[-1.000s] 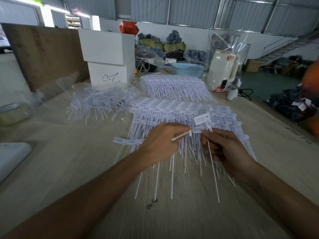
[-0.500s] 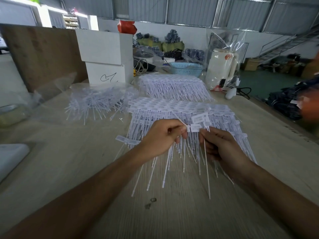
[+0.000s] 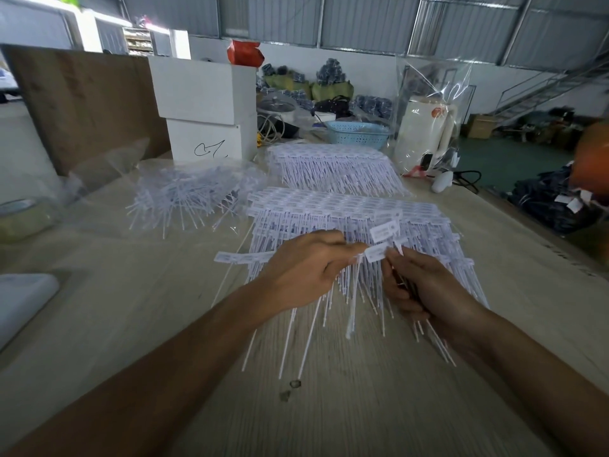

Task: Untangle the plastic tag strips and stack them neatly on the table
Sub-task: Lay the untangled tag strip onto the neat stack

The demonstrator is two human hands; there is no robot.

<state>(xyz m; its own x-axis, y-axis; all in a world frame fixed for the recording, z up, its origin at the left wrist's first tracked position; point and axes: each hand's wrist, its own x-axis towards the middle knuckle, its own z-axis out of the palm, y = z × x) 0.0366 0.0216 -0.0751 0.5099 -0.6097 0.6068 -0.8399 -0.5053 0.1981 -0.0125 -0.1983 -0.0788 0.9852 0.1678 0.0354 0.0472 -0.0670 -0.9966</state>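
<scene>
A pale wooden table (image 3: 138, 324) fills most of the view, with a brown board (image 3: 82, 103) standing at its far left and two stacked white boxes (image 3: 204, 103) behind the work area. Against the far edge sit a white kettle (image 3: 425, 133) wrapped in clear plastic and a light blue basket (image 3: 357, 133).

Three groups of white plastic tag strips lie on the table. The nearest stack (image 3: 329, 212) is laid out in overlapping rows, label ends away from the person and thin tails pointing toward them. A second neat stack (image 3: 333, 166) lies just behind it. To the left, a loose tangled pile (image 3: 188, 196) rests on a clear plastic bag (image 3: 108, 166).

The person's two forearms reach in from the bottom edge, and both hands work over the near edge of the closest stack. The left hand (image 3: 303, 272) has its fingers curled, thumb and forefinger pinching a strip (image 3: 375, 252) by the neck beside its label. The right hand (image 3: 425, 285) has its fingers curled around a bunch of strip tails, its fingertips meeting the same label from the other side. The tails of the held strips hang down between the hands. One single strip (image 3: 240, 257) lies just left of the left hand, on the table.
</scene>
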